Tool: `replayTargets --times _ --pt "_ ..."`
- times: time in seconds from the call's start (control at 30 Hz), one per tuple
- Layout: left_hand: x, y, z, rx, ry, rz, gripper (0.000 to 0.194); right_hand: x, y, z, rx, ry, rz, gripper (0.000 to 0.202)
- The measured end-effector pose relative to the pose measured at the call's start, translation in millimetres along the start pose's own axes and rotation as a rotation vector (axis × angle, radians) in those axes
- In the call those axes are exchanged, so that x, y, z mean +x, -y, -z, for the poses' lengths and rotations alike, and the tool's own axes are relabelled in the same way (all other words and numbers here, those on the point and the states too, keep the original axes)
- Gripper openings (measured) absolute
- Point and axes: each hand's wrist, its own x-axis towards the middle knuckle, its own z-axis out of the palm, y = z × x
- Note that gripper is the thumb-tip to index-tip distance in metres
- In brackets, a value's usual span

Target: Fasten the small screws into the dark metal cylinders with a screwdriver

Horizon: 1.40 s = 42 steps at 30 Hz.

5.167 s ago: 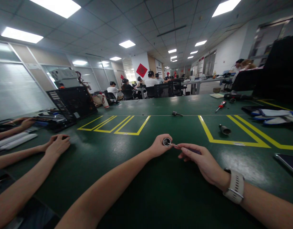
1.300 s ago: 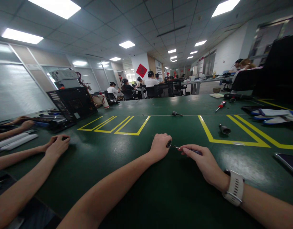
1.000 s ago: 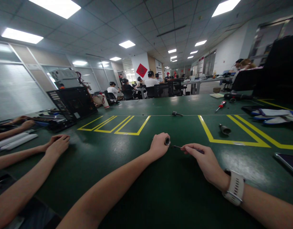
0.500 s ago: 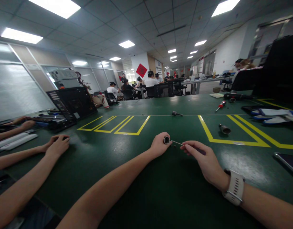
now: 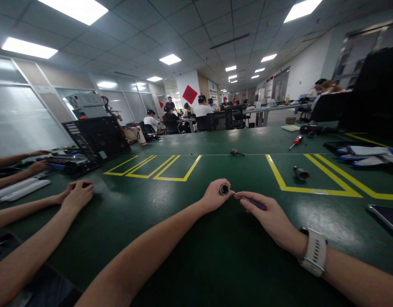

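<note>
My left hand (image 5: pixel 212 198) is closed around a hollow, round metal part (image 5: pixel 224 190), its open end turned toward me. In my right hand (image 5: pixel 268 213) is a slim screwdriver (image 5: pixel 255 204) with a dark purple handle, gripped by thumb and fingers. Its thin shaft points left and its tip reaches the mouth of the metal part; I cannot tell how deep it goes. Beyond my hands lies a small dark part with a thin shaft (image 5: pixel 237 152). Another hollow metal part (image 5: pixel 301 172) rests on its side within a yellow-taped area to the right.
The green table (image 5: pixel 171 243) carries yellow tape outlines. On the right are a red-handled screwdriver (image 5: pixel 297 140), gloves (image 5: pixel 365 154) and a dark flat device (image 5: pixel 386 217). A co-worker's hands (image 5: pixel 77 197) rest at the left, near white tubes (image 5: pixel 25 189) and a black computer case (image 5: pixel 99 138).
My right hand has turned and moved slightly left with the screwdriver, bringing its handle into fuller view and its shaft to the opening. The metal part is tilted a little differently.
</note>
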Motion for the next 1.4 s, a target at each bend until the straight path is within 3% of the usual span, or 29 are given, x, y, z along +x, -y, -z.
replayTargets --times 0.3,0.5,0.77,1.2,1.4 --pt "1 0 -0.5 -0.170 0.030 -0.006 0.013 0 5 -2 0.096 0.023 -0.034 0.032" --pt "0 1 0.5 -0.125 0.063 -0.044 0.015 0 0 2 0.056 0.067 -0.003 0.033" --pt "0 1 -0.5 -0.073 0.070 0.022 0.019 0 3 3 0.038 0.123 0.024 0.029" --pt "1 -1 2.0 0.022 0.025 -0.031 0.016 -5 9 2 0.046 -0.022 -0.006 0.025" --pt "1 -1 1.9 -0.004 0.003 -0.042 0.017 0 -2 1 0.120 0.029 -0.022 0.029"
